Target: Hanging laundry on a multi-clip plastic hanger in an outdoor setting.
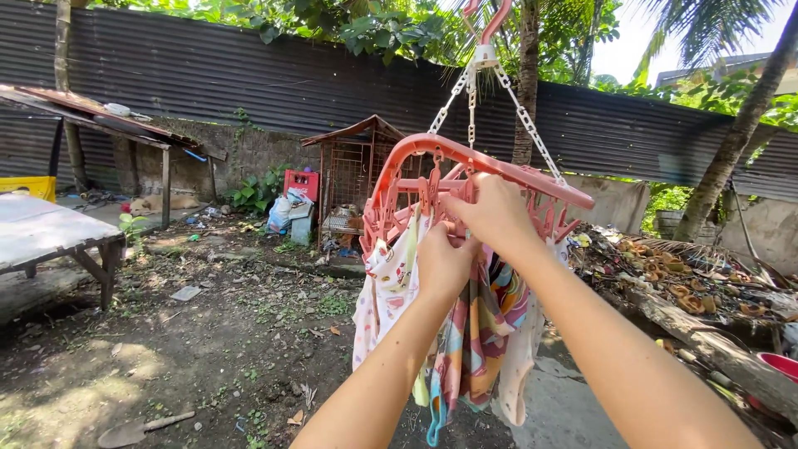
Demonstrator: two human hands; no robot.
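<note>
Outdoors, a pink clip hanger point(490, 170) hangs by chains point(522, 116) from a hook point(492, 21), and several small garments dangle from its pegs. Both hands are raised to the middle of the frame. The left hand point(445, 262) is closed around the top edge of a colourful cloth point(482, 333), bunching it just under the pegs. The right hand point(495, 212) reaches above it, fingers curled in at a peg point(460, 193); whether they are squeezing the peg or only touching it is hidden by the back of the hand.

Done well, this kind of work calls for holding the cloth's edge flat and close to the peg, so that the peg bites on a single fold and not on a thick bunch, and for steadying the hanger so it does not swing or tilt.

A white printed garment point(386, 287) hangs to the left of the hands, touching the colourful one. Behind stand a corrugated metal fence point(249, 83), a small wire cage point(353, 175) and a red crate point(301, 183).
</note>
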